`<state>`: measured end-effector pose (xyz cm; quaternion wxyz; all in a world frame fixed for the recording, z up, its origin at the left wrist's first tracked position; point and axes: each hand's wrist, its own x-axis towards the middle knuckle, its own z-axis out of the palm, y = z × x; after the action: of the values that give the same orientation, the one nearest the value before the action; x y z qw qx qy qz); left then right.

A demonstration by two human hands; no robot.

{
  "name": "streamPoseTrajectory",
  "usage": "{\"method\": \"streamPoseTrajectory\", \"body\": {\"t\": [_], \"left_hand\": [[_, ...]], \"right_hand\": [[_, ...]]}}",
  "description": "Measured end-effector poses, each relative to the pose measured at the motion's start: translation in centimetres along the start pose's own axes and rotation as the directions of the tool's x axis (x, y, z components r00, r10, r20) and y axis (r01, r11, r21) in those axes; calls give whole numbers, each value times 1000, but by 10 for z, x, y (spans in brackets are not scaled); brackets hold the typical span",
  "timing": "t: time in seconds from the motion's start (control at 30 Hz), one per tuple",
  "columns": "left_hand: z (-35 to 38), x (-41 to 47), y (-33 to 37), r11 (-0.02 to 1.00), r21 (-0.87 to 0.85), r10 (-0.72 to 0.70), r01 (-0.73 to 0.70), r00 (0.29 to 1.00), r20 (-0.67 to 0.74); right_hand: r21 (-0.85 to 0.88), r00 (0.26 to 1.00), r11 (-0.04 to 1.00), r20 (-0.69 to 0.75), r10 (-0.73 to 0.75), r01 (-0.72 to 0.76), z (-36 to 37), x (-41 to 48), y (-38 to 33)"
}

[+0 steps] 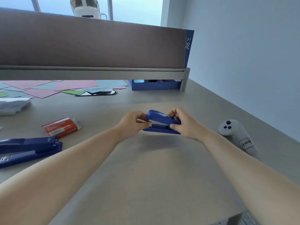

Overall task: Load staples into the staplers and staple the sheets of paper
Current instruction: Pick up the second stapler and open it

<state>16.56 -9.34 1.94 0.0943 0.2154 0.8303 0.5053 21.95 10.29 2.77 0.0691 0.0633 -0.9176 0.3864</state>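
The small stapler (163, 123) lies crosswise between both hands, left hand (132, 123) gripping its raised front end, right hand (183, 123) gripping the hinge end.

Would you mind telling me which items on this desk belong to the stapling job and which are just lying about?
Job: small blue stapler in both hands, two large blue staplers, red staple box, coloured paper, white sheets.
Lying about: grey controller, blue organiser.
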Motion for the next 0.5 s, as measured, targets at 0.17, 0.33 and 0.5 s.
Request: {"method": "streamPoseTrajectory", "body": {"t": [0.17, 0.33, 0.5], "left_hand": [[-29, -77, -20, 995, 69, -60, 67, 993, -100], [-63, -127, -42, 978, 196, -31, 74, 977, -213], [-92, -161, -64, 949, 288, -44, 132, 956, -291]], "right_hand": [[28, 985, 995, 141, -103, 100, 47, -27, -38], [-44, 936, 966, 263, -235, 255, 92, -26, -80], [-99, 895, 931, 328, -302, 351, 127, -22, -112]]}}
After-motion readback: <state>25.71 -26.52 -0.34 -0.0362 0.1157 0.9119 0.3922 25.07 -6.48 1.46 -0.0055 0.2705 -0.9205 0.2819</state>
